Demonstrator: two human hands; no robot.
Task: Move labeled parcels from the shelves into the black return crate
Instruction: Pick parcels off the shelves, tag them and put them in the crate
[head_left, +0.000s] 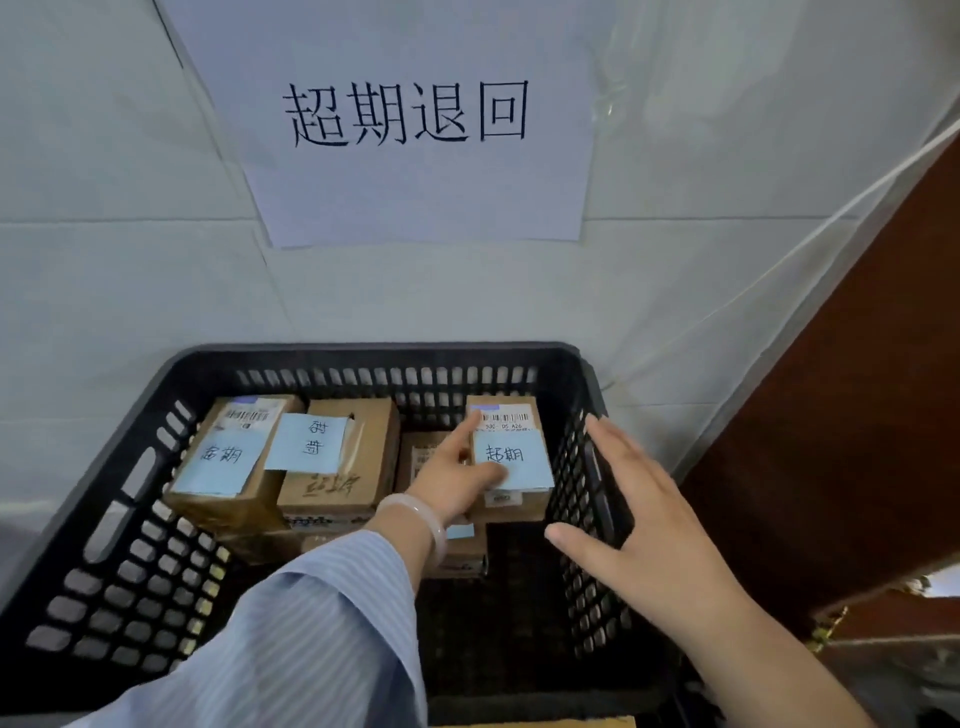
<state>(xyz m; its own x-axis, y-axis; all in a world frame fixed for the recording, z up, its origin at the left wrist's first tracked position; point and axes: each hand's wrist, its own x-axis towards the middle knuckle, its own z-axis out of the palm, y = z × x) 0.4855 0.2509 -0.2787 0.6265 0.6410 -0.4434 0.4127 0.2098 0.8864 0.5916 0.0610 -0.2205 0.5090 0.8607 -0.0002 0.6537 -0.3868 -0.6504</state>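
The black return crate (384, 351) stands against a white wall and holds several brown cardboard parcels. My left hand (452, 483), in a striped blue sleeve with a pale bangle, reaches into the crate. It grips the right-hand parcel (514, 415) at its left edge, thumb pressed on its blue handwritten note. That parcel lies on top of other boxes by the crate's right wall. My right hand (639, 530) is open, fingers spread, resting on the crate's right wall and holding nothing.
Two more parcels with blue notes, one at the left (223, 462) and one in the middle (337, 467), lie at the crate's back. A white paper sign (410, 119) with large black characters hangs on the wall above. A dark brown panel (857, 415) stands to the right.
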